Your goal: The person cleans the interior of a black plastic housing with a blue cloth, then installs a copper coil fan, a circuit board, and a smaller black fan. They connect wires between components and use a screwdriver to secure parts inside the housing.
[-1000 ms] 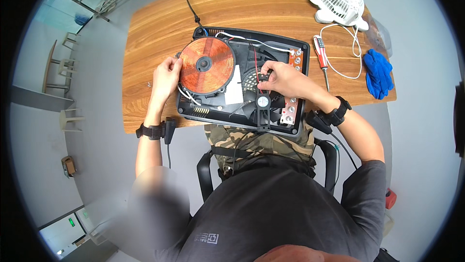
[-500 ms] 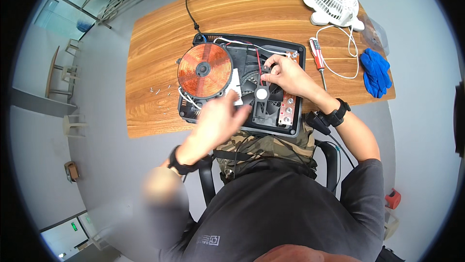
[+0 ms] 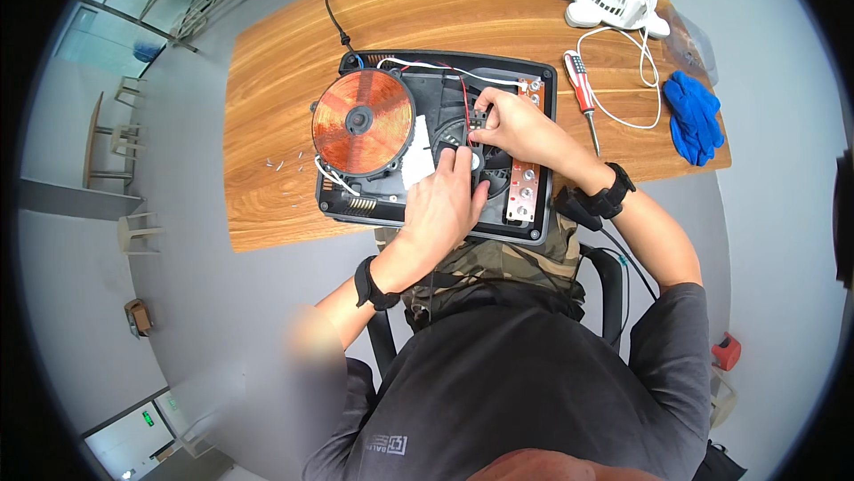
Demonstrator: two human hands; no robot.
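Fan in right hand, beneath left hand

The fisheye camera on my head faces steeply downward at close range, with my left hand and right hand near mid-frame. My torso fills the lower center; the wooden table spans the upper center.

coil: glossy copper wire | black fan: matt plastic | table: smooth wood grain | gloves: matt cloth
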